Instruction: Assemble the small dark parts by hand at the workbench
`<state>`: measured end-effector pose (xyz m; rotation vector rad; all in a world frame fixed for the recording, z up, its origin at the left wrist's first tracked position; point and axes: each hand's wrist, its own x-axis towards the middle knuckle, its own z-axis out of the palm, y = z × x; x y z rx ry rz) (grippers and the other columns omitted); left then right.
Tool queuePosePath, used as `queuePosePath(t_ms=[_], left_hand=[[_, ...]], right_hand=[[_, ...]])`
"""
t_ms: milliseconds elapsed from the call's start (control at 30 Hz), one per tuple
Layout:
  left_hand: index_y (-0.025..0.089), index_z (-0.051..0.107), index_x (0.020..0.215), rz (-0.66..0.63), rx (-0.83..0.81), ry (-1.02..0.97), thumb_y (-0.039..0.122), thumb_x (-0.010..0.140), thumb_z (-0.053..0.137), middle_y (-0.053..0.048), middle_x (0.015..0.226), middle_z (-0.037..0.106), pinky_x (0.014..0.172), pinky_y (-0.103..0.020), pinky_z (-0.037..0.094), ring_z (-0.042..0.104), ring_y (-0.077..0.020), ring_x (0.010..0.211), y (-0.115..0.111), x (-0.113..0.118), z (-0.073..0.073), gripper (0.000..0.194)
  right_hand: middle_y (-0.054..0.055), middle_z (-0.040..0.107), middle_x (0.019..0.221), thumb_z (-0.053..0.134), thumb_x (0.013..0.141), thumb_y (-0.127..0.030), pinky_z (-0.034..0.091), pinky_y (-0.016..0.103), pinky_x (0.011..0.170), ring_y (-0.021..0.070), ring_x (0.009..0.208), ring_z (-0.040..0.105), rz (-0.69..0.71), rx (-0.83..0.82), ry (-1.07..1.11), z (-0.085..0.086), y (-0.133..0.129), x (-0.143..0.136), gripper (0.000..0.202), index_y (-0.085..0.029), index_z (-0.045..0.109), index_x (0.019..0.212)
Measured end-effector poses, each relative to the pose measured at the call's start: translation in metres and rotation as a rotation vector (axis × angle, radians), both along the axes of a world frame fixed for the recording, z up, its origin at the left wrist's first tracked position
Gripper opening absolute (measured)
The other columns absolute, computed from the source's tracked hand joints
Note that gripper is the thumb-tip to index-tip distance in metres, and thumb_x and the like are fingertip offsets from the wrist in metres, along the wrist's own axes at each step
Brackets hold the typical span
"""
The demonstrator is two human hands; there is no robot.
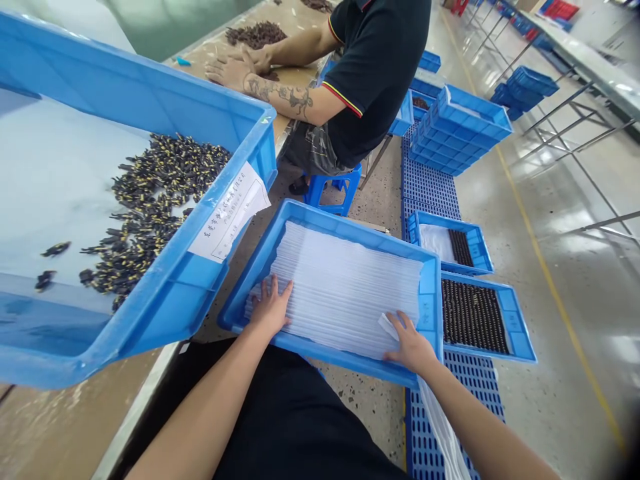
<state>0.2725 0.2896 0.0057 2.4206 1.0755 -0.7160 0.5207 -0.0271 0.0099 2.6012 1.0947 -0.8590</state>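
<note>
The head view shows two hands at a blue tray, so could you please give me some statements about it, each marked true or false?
1. The left hand touches the ridged white sheet. True.
2. The right hand is inside the large bin. False: it is at the sheet's right side.
3. A co-worker's forearm bears a tattoo. True.
4. The large bin holds only red pieces. False: its pieces are dark with yellow parts.
5. The stool is blue. True.
</note>
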Motion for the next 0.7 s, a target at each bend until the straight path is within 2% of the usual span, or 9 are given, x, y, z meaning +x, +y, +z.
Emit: queuePosePath(t_ms=[100, 267, 500, 700], left_hand=[[0.035, 0.017, 0.161, 0.009, -0.019, -0.014, 0.028, 0.078, 0.082, -0.015, 0.169, -0.01, 0.116, -0.064, 0.031, 0.003, -0.0451, 0.155, 0.002, -0.002, -0.004, 0.106], [0.034, 0.022, 0.161, 0.009, -0.007, -0.043, 0.025, 0.076, 0.083, -0.013, 0.17, -0.009, 0.118, -0.063, 0.029, 0.005, -0.0432, 0.156, 0.004, -0.005, -0.003, 0.104], [0.032, 0.024, 0.161, 0.024, -0.016, -0.088, 0.031, 0.078, 0.082, -0.013, 0.17, -0.007, 0.119, -0.064, 0.026, 0.005, -0.0406, 0.156, 0.006, -0.01, 0.001, 0.101], [0.03, 0.026, 0.16, 0.016, -0.021, -0.118, 0.036, 0.082, 0.076, -0.013, 0.17, -0.005, 0.118, -0.065, 0.027, 0.006, -0.0407, 0.156, 0.012, -0.006, 0.003, 0.093]], right_hand=[[0.011, 0.016, 0.168, 0.085, 0.068, -0.038, 0.053, 0.042, 0.097, 0.0339, 0.125, 0.06, -0.018, 0.026, -0.029, 0.0, 0.001, 0.002, 0.109, -0.028, 0.027, 0.16], [0.012, 0.009, 0.171, 0.085, 0.066, -0.033, 0.053, 0.043, 0.095, 0.0336, 0.118, 0.065, -0.025, -0.057, -0.028, -0.005, 0.0, -0.005, 0.113, -0.03, 0.024, 0.161], [0.013, 0.017, 0.169, 0.083, 0.068, -0.035, 0.053, 0.044, 0.096, 0.0346, 0.117, 0.066, -0.021, -0.046, -0.058, -0.005, 0.003, -0.012, 0.108, -0.03, 0.026, 0.16], [0.014, 0.023, 0.166, 0.07, 0.082, -0.047, 0.05, 0.045, 0.101, 0.0352, 0.129, 0.058, -0.08, 0.018, -0.06, -0.004, 0.007, -0.014, 0.088, -0.024, 0.032, 0.158]])
